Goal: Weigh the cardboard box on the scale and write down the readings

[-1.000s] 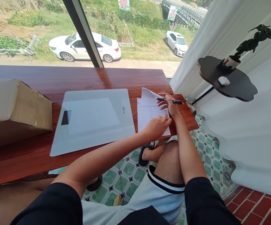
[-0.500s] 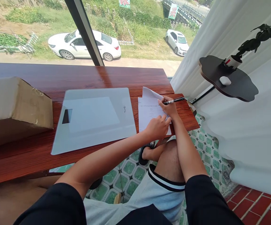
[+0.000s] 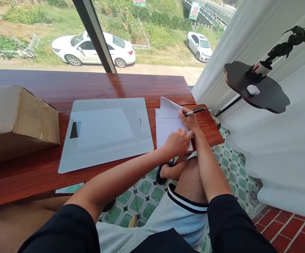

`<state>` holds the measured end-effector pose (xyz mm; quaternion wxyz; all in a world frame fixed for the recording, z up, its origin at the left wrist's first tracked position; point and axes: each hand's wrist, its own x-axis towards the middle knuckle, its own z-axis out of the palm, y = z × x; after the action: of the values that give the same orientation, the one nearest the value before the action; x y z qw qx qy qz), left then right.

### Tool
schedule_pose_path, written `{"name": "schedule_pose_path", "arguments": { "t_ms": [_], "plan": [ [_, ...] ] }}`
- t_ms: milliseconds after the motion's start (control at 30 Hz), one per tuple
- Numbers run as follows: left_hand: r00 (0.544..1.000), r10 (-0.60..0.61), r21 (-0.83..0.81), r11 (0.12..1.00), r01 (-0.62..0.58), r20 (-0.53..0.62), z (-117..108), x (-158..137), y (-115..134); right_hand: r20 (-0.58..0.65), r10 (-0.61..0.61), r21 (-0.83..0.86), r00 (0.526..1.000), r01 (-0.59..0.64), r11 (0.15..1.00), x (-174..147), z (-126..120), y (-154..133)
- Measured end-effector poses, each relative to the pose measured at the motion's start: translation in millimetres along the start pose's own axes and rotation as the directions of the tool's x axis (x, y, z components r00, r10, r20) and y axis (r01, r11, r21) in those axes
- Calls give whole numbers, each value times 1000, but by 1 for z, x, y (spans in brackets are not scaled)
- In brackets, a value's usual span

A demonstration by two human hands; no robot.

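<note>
A black pen (image 3: 195, 111) is gripped in my right hand (image 3: 190, 121), its back end pointing right and slightly up. That hand rests at the upper right of the white paper (image 3: 165, 128), and the pen's writing tip is hidden by the fingers. The paper has lines of small marks across its upper part, and its top sheet is curled up at the far edge. Lower on the same paper lies my left hand (image 3: 178, 143), fingers slightly bent and apart, pressing near its right side. My left fingertips are close to my right wrist.
A pale glass-like board (image 3: 107, 137) lies left of the paper on the red-brown wooden table (image 3: 152, 84). The cardboard box (image 3: 36, 119) stands at far left. Beyond the table's right edge, a small dark side table (image 3: 271, 100) bears a potted plant and a white mouse-like object.
The pen's back end has swung slightly left and up in my right hand, which has shifted a little. My left hand stays on the paper.
</note>
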<state>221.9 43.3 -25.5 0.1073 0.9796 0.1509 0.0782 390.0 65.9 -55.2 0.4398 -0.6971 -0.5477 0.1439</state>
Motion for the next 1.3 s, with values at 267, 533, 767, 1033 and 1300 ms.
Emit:
{"name": "schedule_pose_path", "arguments": {
  "t_ms": [267, 533, 767, 1033, 1300],
  "plan": [
    [1000, -3, 13, 1000, 3, 18, 0, 0, 0, -11, 6, 16, 1000, -6, 1000, -1, 1, -2],
    [1000, -8, 18, 1000, 8, 8, -1, 0, 1, -29, 32, 11, 999, -32, 999, 0, 0, -1],
    [1000, -17, 18, 1000, 16, 16, 0, 0, 1, -31, 32, -13, 999, -32, 999, 0, 1, -2],
    [1000, -11, 12, 1000, 11, 0, 1, 0, 1, -57, 41, -35, 997, -43, 998, 0, 2, 0],
    [1000, -10, 2, 1000, 10, -1, 1, 0, 0, -61, 10, -83, 998, -15, 996, 1, 3, 0]
  ]
}}
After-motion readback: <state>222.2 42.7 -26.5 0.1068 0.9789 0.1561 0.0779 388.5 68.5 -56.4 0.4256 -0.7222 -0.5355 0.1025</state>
